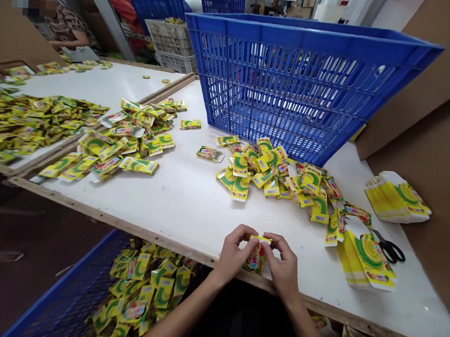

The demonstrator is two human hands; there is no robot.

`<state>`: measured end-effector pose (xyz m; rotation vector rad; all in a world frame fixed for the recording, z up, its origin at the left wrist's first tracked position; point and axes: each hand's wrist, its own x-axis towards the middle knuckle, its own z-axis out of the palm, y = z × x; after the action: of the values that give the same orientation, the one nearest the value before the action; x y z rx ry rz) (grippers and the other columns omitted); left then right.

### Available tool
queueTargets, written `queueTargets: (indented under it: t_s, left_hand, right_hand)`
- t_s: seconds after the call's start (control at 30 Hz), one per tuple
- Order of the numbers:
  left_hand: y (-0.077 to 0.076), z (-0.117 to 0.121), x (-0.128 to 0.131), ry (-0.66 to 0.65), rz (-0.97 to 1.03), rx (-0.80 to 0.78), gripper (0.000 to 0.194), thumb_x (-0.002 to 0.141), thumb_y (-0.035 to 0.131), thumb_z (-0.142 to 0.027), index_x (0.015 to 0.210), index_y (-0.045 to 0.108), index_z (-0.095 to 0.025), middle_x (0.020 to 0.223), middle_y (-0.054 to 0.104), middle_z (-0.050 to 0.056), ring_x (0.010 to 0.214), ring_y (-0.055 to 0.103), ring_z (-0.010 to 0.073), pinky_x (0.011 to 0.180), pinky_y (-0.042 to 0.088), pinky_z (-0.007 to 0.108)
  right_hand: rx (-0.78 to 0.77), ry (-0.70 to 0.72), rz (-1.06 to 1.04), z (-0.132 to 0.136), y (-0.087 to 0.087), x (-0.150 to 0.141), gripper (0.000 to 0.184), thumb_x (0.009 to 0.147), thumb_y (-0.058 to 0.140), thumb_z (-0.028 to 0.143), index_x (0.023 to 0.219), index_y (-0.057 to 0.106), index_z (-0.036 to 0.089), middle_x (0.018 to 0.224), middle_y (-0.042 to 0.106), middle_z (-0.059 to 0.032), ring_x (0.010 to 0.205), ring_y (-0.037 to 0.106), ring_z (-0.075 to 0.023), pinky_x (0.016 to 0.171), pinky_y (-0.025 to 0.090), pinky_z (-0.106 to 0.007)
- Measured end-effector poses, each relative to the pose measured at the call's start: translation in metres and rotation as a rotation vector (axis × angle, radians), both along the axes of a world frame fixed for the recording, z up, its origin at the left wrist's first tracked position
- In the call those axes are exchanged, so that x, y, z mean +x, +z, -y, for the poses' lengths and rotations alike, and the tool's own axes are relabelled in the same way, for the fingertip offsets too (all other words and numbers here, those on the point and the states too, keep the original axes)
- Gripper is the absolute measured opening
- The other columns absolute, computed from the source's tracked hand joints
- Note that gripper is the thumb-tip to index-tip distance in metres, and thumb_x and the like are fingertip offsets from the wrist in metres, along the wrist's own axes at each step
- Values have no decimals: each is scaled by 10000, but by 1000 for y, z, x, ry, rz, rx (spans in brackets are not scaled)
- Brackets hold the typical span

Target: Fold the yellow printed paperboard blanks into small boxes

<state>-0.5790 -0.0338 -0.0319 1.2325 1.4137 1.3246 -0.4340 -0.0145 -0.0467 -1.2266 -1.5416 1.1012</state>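
Note:
A small yellow and green printed carton (255, 262) is held at the table's front edge, its top flap towards the far side. My left hand (232, 253) grips it from the left, thumb and fingertips at the flap. From the other side my right hand (283, 263) pinches the same end with thumb and forefinger. Beyond my hands lies a loose heap of similar small cartons (272, 174), some with open end flaps. To the right, a stack of flattened cartons (368, 258) rests beside black-handled scissors (393, 251).
A large blue plastic crate (310, 87) stands on the white table (177, 201). Further cartons (112, 146) are piled on the left, near a mass of yellow packets (37, 121). Below the edge, a blue basket (69, 286) holds many cartons. Another person (71, 27) sits far left.

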Motion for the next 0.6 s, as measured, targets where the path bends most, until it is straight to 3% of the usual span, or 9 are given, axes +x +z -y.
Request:
queueTargets:
  t_s: [0.17, 0.37, 0.6]
  left_hand:
    - [3, -5, 2, -16, 56, -55, 107, 823, 620, -259, 848, 650, -159, 804, 623, 28, 718, 539, 142, 690, 448, 252]
    - [-2, 1, -4, -82, 44, -78, 151, 852, 594, -288, 876, 660, -155, 825, 637, 39, 741, 567, 152, 705, 458, 256]
    - [8, 1, -6, -95, -125, -17, 154, 879, 564, -266, 863, 675, -160, 825, 660, 46, 775, 584, 161, 750, 462, 272]
  right_hand:
    - [-108, 16, -48, -5, 3, 3, 205, 856, 606, 373, 947, 645, 194, 844, 652, -27, 744, 572, -172, 727, 475, -304]
    - [-159, 85, -133, -1, 0, 5, 192, 856, 604, 365, 925, 649, 192, 911, 672, -49, 839, 605, -193, 763, 482, -305]
    - [-57, 113, 85, -2, 8, 11, 205, 876, 582, 376, 974, 676, 222, 964, 707, -34, 878, 611, -196, 785, 462, -312]
